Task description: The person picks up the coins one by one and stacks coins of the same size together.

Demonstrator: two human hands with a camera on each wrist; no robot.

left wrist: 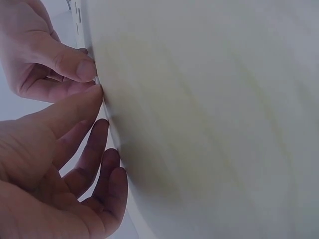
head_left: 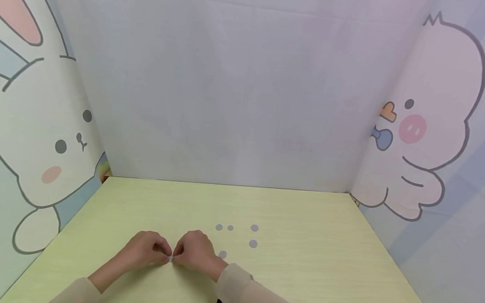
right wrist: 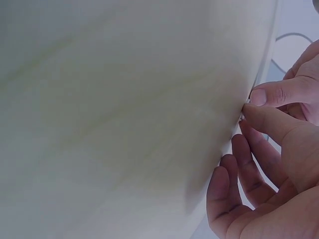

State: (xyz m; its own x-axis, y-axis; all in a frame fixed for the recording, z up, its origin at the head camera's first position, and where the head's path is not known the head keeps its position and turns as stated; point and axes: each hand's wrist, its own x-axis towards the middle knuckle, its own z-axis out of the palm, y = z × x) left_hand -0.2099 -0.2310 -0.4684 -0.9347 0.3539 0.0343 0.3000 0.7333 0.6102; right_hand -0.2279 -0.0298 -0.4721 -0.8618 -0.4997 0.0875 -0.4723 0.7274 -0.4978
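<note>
My left hand (head_left: 146, 250) and right hand (head_left: 196, 250) meet at the tabletop, fingertips nearly touching. Between them shows a sliver of a small, flat grey disc (head_left: 171, 259), coin-like, pinched at its edges by thumb and finger from both sides and mostly covered. In the left wrist view, the left hand (left wrist: 55, 164) has its other fingers bent against the table, with the right hand (left wrist: 50, 64) just beyond. From the right wrist, the right hand (right wrist: 279, 164) likewise rests its fingertips on the surface, facing the left hand (right wrist: 294, 92).
Several similar grey discs of differing sizes lie flat on the pale yellow table (head_left: 323, 267); one disc (head_left: 222, 254) is close to the right wrist, another disc (head_left: 253, 243) farther right. A plain curtain (head_left: 237, 100) stands behind, with cartoon-printed cloths at both sides.
</note>
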